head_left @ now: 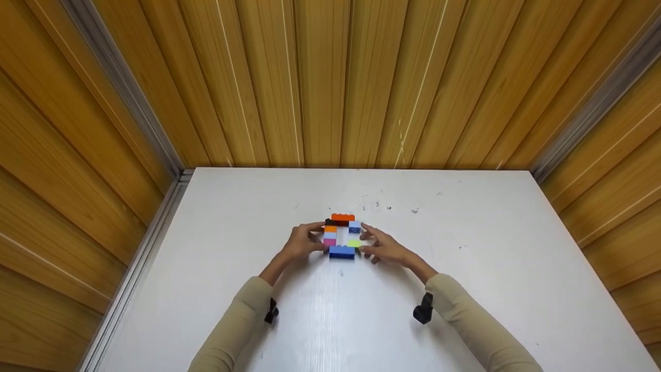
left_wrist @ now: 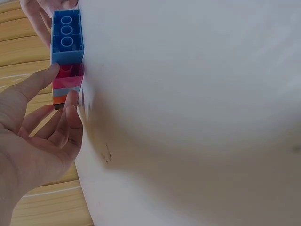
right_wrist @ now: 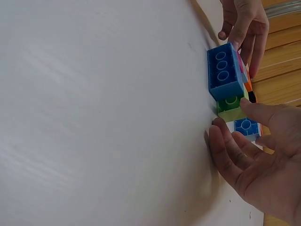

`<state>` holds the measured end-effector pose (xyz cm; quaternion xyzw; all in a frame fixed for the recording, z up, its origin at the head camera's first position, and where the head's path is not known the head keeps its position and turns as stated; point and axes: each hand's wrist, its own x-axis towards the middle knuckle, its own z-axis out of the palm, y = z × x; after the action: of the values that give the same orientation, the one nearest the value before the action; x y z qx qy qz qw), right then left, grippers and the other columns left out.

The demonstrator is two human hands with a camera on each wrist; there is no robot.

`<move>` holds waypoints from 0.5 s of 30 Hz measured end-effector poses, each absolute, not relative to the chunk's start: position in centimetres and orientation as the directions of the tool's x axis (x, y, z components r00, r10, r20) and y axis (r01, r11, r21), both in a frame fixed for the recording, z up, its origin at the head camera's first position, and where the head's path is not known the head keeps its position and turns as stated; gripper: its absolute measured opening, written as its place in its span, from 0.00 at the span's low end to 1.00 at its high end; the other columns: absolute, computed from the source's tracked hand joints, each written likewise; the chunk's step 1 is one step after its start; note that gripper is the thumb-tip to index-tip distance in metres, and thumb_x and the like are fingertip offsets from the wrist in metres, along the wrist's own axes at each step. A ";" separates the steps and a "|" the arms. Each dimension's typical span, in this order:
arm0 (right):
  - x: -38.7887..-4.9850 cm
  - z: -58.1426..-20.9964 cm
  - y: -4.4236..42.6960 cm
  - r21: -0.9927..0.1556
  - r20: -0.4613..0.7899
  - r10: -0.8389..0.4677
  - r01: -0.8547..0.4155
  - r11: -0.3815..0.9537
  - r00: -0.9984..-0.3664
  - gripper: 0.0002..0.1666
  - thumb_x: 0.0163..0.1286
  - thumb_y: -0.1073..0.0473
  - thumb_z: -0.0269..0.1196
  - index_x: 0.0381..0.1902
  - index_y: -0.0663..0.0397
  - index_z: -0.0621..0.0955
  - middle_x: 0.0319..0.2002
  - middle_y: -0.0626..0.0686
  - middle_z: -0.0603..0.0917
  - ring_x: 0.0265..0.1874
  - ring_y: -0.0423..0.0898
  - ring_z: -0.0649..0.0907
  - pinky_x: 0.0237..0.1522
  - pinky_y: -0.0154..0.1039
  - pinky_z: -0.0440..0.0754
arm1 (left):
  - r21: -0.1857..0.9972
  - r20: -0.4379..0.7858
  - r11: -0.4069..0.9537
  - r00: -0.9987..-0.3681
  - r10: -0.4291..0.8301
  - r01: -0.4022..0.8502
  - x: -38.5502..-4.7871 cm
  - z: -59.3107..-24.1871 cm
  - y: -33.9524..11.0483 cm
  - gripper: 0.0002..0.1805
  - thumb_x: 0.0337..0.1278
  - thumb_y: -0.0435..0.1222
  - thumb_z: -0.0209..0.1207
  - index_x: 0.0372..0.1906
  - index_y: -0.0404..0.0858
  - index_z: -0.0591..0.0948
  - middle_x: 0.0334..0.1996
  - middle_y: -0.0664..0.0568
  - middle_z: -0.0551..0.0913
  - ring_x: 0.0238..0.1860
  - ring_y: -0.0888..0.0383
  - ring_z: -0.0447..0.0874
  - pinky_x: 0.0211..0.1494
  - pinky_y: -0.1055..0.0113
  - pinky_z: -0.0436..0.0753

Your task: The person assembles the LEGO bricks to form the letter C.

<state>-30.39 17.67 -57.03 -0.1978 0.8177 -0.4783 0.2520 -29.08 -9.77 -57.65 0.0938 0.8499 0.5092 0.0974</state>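
Toy building bricks lie joined on their side in a rough ring. Its near side is a blue brick point(head_left: 342, 252), hollow underside facing me. On the left, magenta point(head_left: 329, 242), pale blue, orange and black bricks form a column reaching a red-orange brick point(head_left: 343, 217) at the far end. On the right are a lime-green brick point(head_left: 353, 243) and a light-blue brick point(head_left: 355, 226), apart. My left hand point(head_left: 300, 243) grips the left column, thumb near the blue brick. My right hand point(head_left: 386, 247) holds the right side, thumb at the lime-green brick and a finger by the light-blue one.
The bricks lie on a white table point(head_left: 232, 206) with small dark marks point(head_left: 390, 207) beyond them. Wood-patterned panels point(head_left: 320, 82) rise behind and at both sides, with metal rails point(head_left: 137, 274) along the corners.
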 end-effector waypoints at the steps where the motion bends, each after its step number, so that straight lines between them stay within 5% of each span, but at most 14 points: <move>1: -30.6 -57.0 17.5 -0.882 -0.227 -0.560 -0.076 0.465 -0.797 0.45 0.77 0.62 0.59 0.81 0.64 0.48 0.70 0.73 0.68 0.48 0.61 0.85 0.42 0.44 0.87 | 0.882 -0.073 0.469 -0.965 0.251 0.055 -29.3 -57.7 -9.7 0.37 0.55 0.25 0.70 0.72 0.34 0.73 0.62 0.36 0.82 0.41 0.53 0.84 0.47 0.63 0.85; 15: -32.6 -57.0 16.5 -0.889 -0.219 -0.511 -0.045 0.455 -0.832 0.43 0.77 0.66 0.56 0.81 0.65 0.49 0.73 0.72 0.65 0.50 0.61 0.85 0.41 0.43 0.87 | 0.892 -0.090 0.453 -0.981 0.174 -0.002 -31.0 -58.0 -9.3 0.33 0.62 0.29 0.66 0.72 0.37 0.73 0.61 0.37 0.82 0.46 0.52 0.83 0.46 0.65 0.83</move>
<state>-32.63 16.45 -57.04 -0.1694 0.8197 -0.4939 0.2356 -31.02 -9.27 -58.02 0.0509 0.8481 0.5207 0.0843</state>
